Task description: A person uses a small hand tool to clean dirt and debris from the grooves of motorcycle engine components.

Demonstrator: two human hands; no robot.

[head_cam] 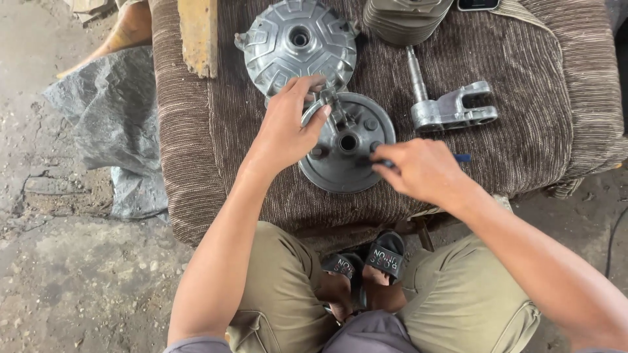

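A round grey metal plate (345,153) with a centre hole and several studs is taken as the landmark; it lies flat near the front edge of a brown ribbed cushion (523,85). The left hand (288,127) is reached in from the plate's left, wrist bent, with thumb and fingers pinched on a small metal fitting (331,104) that stands at the plate's upper rim. The right hand (422,171) is brought in from the plate's right, knuckles up and fingers curled shut around a slim tool with a blue handle (462,157); its dark tip is set against the plate's right edge, though what kind of tool it is cannot be told. Just beyond the plate, touching or slightly overlapped by it, a larger ribbed hub casting (297,42) is laid. To the plate's right, well apart, a forked metal arm on a shaft (448,108) is seen, and beyond that a finned cylinder (405,18) at the cushion's far edge. A yellowish wooden block (198,36) is placed beyond the plate to the left. Below the plate, olive-trousered knees and black sandals (369,261) are seen. Left of the cushion, a grey plastic sheet (108,124) is spread on the cracked concrete floor (65,261).
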